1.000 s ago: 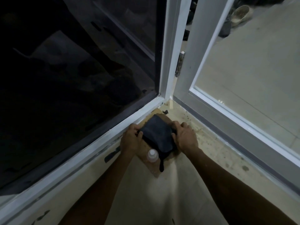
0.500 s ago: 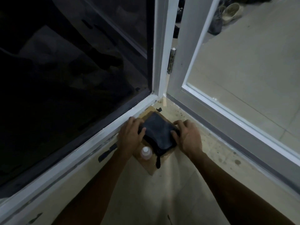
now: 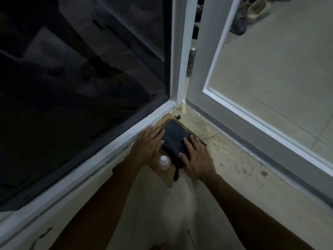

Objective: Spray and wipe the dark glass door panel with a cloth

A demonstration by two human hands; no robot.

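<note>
A folded dark cloth (image 3: 175, 138) lies on a brown cardboard piece (image 3: 166, 178) on the floor, in the corner below the door frame. My left hand (image 3: 149, 145) lies flat with straight fingers on the cloth's left edge. My right hand (image 3: 196, 156) presses flat on its right side. A small clear bottle with a white cap (image 3: 164, 162) stands on the cardboard between my wrists. The dark glass door panel (image 3: 75, 83) fills the left of the view, set in a white frame (image 3: 108, 147).
An open white-framed door (image 3: 230, 112) with pale glass swings out at the right, hinged (image 3: 191, 62) at the corner post. The beige floor (image 3: 234, 159) near it is speckled with stains. Shoes (image 3: 252, 9) lie beyond at the top right.
Both hands have flattened out on the cloth; their fingers, curled round its edges a second ago, now lie straight on top. The camera has shifted slightly.
</note>
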